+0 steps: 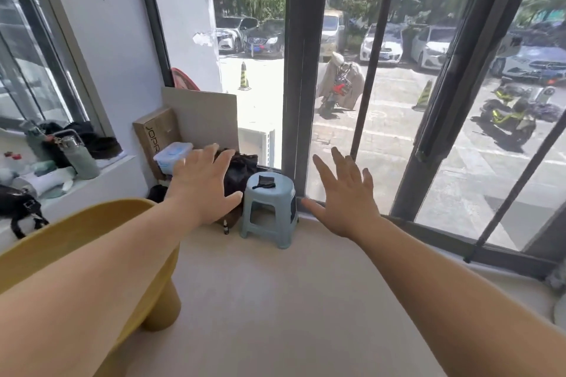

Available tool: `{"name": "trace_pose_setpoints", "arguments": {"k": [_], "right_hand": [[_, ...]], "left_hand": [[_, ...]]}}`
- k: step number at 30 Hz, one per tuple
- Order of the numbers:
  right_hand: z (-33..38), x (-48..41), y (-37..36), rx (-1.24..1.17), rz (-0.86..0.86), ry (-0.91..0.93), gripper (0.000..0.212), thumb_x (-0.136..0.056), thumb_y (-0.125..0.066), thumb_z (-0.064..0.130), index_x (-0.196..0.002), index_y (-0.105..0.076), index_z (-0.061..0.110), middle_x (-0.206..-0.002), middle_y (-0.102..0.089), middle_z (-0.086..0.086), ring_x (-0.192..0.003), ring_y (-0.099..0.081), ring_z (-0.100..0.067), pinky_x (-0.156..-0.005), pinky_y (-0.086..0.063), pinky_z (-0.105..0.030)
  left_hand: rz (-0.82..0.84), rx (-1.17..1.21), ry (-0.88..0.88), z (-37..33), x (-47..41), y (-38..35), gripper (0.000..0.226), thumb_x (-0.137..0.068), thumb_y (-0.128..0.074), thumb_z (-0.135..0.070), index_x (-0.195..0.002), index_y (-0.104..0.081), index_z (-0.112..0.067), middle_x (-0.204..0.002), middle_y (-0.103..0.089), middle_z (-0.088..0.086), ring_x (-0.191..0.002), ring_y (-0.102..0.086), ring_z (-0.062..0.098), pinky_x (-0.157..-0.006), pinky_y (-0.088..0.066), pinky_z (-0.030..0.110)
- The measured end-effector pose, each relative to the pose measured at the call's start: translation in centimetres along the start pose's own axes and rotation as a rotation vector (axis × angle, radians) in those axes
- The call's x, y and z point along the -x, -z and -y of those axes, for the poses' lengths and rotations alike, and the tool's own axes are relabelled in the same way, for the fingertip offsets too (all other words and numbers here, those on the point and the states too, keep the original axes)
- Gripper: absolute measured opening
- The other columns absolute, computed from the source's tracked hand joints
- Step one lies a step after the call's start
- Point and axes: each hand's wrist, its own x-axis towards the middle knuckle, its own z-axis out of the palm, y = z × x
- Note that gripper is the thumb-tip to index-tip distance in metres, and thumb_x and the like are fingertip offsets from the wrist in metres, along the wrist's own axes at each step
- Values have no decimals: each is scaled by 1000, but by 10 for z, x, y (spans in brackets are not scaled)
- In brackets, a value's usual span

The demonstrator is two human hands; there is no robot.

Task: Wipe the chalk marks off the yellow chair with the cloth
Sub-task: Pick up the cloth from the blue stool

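Both arms are stretched forward at about the same height. The left hand and right hand are released, fingers straight and spread, holding nothing. The yellow chair is at lower left, close to the person. Its curved rim and one thick leg show, and the left forearm hides the rest. No chalk marks are visible on the exposed part, so their location cannot be told. A small dark cloth lies crumpled on the seat of a pale blue stool by the window frame, between the two hands and beyond them. This is probably the wiping cloth. Judgement: the task is not begun and the step in hand is fetching the cloth. Either hand could reach it. Pinch it from above at its middle, gathering enough fabric to make a pad. Lift straight up so the light stool is not nudged. Then turn to the chair and find the marks before wiping.
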Motion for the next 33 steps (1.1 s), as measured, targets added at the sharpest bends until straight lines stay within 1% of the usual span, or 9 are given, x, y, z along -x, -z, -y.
{"name": "trace_pose_setpoints", "arguments": {"k": [4,7,11,14,18,21,25,30,33], "right_hand": [[-30,-92,-23,24,55,67,88,-96,-37,72,-161,12,37,-169,26,-2,-157,16,-32,-125,5,-59],[-41,-152,-44,2,83,77,88,-96,-37,73,-161,10,36,-169,24,-3,-157,14,-32,-124,5,-58],[-49,-221,-80,-23,139,85,87,-96,-37,72,-162,8,37,-169,21,-3,-158,12,-32,-125,2,-59],[-55,-279,-111,-19,164,93,87,-96,-39,72,-161,7,37,-169,21,-2,-158,11,-32,-125,2,-59],[-58,-362,-159,-15,204,48,87,-96,-40,72,-162,5,37,-170,20,-3,-158,11,-31,-125,2,-59],[-58,-422,-194,-25,267,-4,87,-96,-40,72,-162,6,38,-170,20,-2,-158,11,-31,-125,2,-59],[-63,-490,-233,-17,355,-57,88,-96,-41,71,-162,6,37,-170,19,-3,-158,10,-31,-125,0,-60],[-88,-569,-277,-63,436,-80,91,-93,-41,75,-162,5,38,-171,16,-2,-158,7,-31,-125,-1,-59],[-111,-623,-312,-86,486,-79,90,-94,-43,73,-162,4,37,-171,16,-2,-158,8,-30,-126,-1,-58]], "left_hand": [[53,-49,-30,-6,-74,-38,84,-83,-47,-68,-151,-14,-30,-158,-21,5,-144,-22,30,-115,-22,54],[58,9,32,-3,-128,-62,82,-83,-49,-66,-150,-18,-30,-157,-25,4,-143,-25,30,-114,-27,53],[111,39,83,11,-195,-112,82,-79,-52,-66,-147,-24,-29,-150,-36,5,-133,-36,31,-105,-38,53],[149,61,103,24,-248,-157,82,-80,-53,-66,-147,-23,-29,-151,-35,6,-133,-37,32,-105,-38,52],[189,83,78,44,-323,-226,83,-81,-53,-66,-149,-23,-28,-154,-31,6,-135,-35,31,-107,-35,50],[261,126,75,64,-382,-274,84,-81,-53,-66,-149,-23,-28,-154,-31,6,-136,-34,31,-108,-35,51],[349,152,54,86,-452,-324,83,-80,-54,-65,-149,-25,-28,-153,-33,5,-133,-36,31,-107,-36,49],[413,172,67,97,-536,-381,85,-78,-55,-66,-149,-28,-28,-151,-36,4,-133,-38,30,-106,-37,50],[455,167,82,93,-578,-424,85,-78,-55,-66,-149,-28,-28,-150,-37,3,-132,-39,30,-104,-38,49]]}}
